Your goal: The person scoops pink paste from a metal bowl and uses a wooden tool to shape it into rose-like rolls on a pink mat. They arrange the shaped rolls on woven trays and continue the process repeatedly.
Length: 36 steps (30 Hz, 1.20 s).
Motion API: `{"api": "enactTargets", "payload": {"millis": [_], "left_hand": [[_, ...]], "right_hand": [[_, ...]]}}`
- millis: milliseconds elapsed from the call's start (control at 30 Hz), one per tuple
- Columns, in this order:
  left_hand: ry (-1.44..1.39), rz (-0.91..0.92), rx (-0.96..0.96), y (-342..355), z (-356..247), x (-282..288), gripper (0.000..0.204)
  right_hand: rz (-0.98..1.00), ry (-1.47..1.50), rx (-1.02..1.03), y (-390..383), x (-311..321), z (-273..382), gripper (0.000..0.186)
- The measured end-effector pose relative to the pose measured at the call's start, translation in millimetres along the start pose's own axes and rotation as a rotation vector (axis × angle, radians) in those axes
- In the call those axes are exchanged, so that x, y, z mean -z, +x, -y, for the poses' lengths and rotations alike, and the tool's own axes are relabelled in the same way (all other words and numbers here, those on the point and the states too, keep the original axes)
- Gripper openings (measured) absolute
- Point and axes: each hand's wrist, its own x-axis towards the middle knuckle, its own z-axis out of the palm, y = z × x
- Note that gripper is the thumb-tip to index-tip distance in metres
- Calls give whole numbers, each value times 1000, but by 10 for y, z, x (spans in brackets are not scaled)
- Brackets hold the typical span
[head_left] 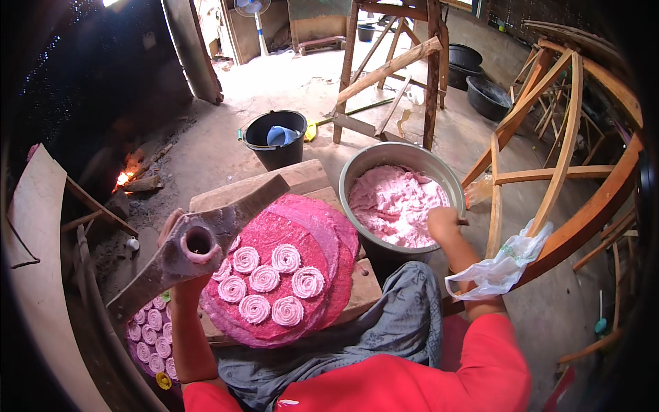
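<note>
My left hand (189,287) grips a long wooden press (237,213), which has a round hole in its middle with pink dough smeared on the rim. The press is tilted above a round pink tray (336,233) bearing several piped dough spirals (264,279). At the right, my right hand (443,224) is closed inside the rim of a large grey basin (439,158). A dark stub of a handle (463,222) sticks out of this fist; its other end is hidden. Soft pink dough (391,199) fills much of the basin.
A wooden bench (295,177) carries the tray. More spirals (154,336) lie at lower left. A black bucket (274,147) stands beyond the bench, and a fire (128,172) burns far left. A plastic bag (504,264) hangs by my right forearm, near curved wooden frames (570,137).
</note>
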Motion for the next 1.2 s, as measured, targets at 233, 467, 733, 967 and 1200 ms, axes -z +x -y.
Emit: {"api": "enactTargets", "payload": {"millis": [233, 467, 733, 967, 1200], "left_hand": [[-130, 201, 111, 214, -349, 89, 29], [-149, 298, 69, 172, -387, -110, 47], [-121, 332, 56, 70, -343, -377, 42], [-102, 316, 76, 149, -513, -327, 40], [-17, 307, 156, 31, -345, -115, 34]], "right_hand": [[113, 247, 4, 106, -483, 344, 25], [172, 305, -42, -123, 59, 137, 27], [273, 770, 749, -629, 1950, 34, 22], [-427, 144, 919, -1259, 2612, 1232, 29], [-1007, -129, 989, -1640, 2253, 1990, 30]]}}
